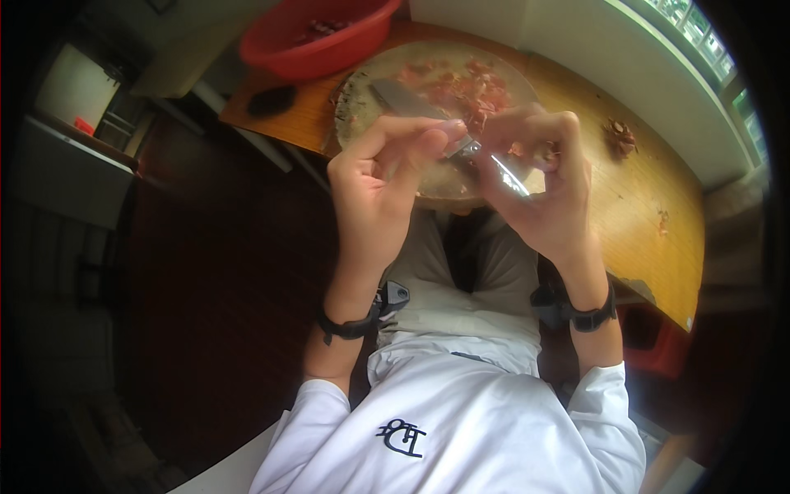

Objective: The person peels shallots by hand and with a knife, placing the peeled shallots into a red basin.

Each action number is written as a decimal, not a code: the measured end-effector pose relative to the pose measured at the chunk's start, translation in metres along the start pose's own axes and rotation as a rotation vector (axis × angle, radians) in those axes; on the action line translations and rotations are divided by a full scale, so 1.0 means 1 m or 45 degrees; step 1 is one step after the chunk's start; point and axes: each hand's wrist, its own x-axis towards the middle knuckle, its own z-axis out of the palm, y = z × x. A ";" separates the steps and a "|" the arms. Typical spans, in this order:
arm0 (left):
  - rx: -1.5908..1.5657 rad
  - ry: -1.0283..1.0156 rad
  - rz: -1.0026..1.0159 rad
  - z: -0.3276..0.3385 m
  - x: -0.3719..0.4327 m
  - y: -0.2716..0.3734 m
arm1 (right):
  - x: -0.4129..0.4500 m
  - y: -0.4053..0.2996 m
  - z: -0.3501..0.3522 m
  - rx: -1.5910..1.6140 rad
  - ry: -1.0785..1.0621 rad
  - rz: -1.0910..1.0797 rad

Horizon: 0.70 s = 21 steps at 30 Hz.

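Observation:
A knife with a broad metal blade (401, 102) and a shiny metal handle (509, 176) lies at a slant over a round chopping board (364, 129). Reddish scraps, perhaps peeled skins, are strewn on the board (475, 89). My left hand (395, 160) is raised over the board's near side, thumb and forefinger brought together beside the joint of blade and handle; whether they grip anything is unclear. Close by on the right, my right hand (549, 173) is curled above the handle, its fingers blurred. A small reddish-brown piece (546, 154) shows near its fingers, but a hold cannot be made out.
Beyond the board's left side stands a red plastic basin (321, 46) with small pieces inside. A brownish, bulb-like cluster (620, 137) and loose scraps (663, 222) lie on the wooden table (642, 185) at right. A dark flat thing (271, 100) rests near its left corner.

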 end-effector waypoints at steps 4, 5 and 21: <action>-0.477 0.009 -0.277 0.009 -0.007 -0.004 | 0.001 0.001 0.010 0.025 0.161 -0.116; -0.477 0.006 -0.280 0.009 -0.007 -0.006 | 0.002 -0.001 0.009 0.006 0.160 -0.169; -0.836 -0.092 -0.854 0.015 -0.014 0.013 | -0.002 -0.005 0.003 0.172 0.175 -0.086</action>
